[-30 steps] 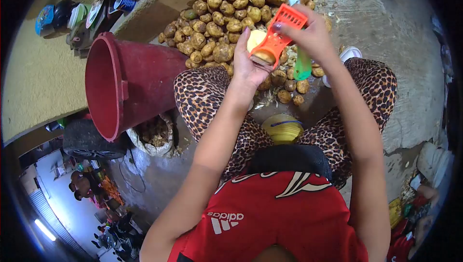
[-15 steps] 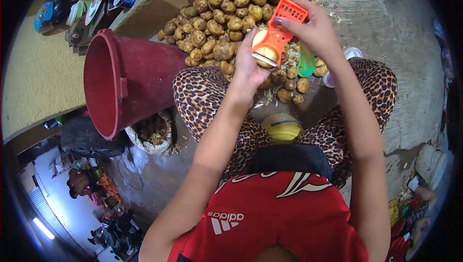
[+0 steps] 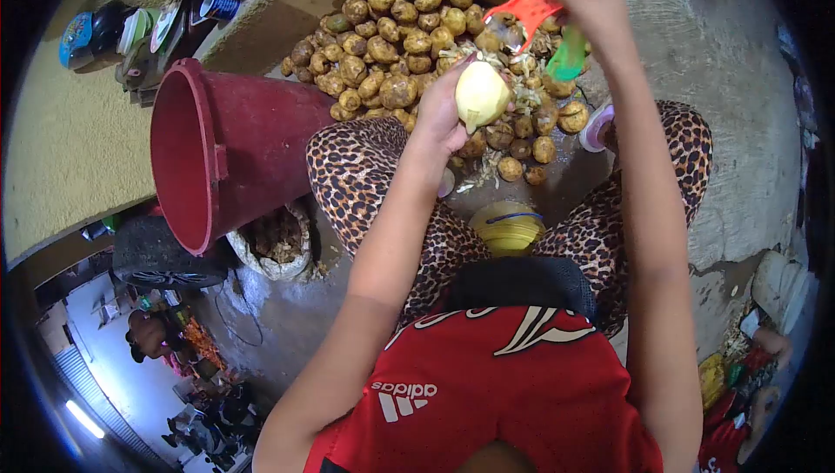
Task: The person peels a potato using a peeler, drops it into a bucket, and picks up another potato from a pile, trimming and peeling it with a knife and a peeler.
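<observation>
One pale-yellow, peeled oval potato [image 3: 483, 97] sits cupped in the left hand [image 3: 442, 114], towards the near edge of the brown potato heap [image 3: 398, 38]; the right hand [image 3: 600, 16], pinching an orange slotted plastic peeler [image 3: 537, 1], has lifted it clear.

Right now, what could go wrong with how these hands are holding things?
The bare peeled potato could slip from the left hand onto the unpeeled potatoes below. The right hand seems to hold a green handle along with the orange peeler, so one might work loose. A stroke overshooting the potato might also nick the left hand.
</observation>
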`<state>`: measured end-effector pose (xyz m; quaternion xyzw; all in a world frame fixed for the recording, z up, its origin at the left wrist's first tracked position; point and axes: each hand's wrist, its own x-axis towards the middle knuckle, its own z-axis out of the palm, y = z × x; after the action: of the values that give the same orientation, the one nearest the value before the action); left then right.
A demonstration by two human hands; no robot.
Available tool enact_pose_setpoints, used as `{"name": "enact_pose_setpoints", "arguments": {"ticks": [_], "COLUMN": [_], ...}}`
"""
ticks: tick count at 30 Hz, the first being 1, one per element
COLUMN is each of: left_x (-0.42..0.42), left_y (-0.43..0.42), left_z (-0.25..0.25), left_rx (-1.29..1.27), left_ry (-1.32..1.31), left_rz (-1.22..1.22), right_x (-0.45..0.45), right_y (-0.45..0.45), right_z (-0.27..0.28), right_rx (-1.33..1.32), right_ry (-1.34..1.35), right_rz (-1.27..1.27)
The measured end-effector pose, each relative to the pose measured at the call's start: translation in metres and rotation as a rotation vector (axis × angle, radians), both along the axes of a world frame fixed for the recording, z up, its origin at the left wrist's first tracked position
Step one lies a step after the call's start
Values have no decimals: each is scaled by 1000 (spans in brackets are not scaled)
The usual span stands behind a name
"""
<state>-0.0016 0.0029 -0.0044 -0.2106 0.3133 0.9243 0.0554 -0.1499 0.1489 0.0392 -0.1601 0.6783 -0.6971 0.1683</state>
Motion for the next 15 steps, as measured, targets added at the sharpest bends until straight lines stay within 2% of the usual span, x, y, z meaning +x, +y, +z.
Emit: {"name": "enact_pose_setpoints", "arguments": {"ticks": [2,3,4,7,8,11,12,15], "left_x": [1,1,2,3,3,4,4,4], "left_y": [-2,-4,-7,-7,-6,-14,-15,-14], "left_z": [3,-1,-6,-2,1,-4,-7,0], "left_rx": [-45,37,120,255,281,501,478,492], "left_ry": [-7,21,49,6,-28,34,46,33], "left_rz": [-34,-50,-65,11,57,-27,-24,-2], "right_x": [-14,-15,-7,29,28,22,15,-5], "right_y": [8,9,5,-13,-15,-14,-14,-2], "right_z": [0,7,11,12,3,6,4,9], "right_rx": [-33,-48,-119,-22,3,5,-81,-137], "right_ry": [-20,-27,-89,-29,112,137,124,15], "right_rz": [-67,-101,46,207,331,112,28,4]}}
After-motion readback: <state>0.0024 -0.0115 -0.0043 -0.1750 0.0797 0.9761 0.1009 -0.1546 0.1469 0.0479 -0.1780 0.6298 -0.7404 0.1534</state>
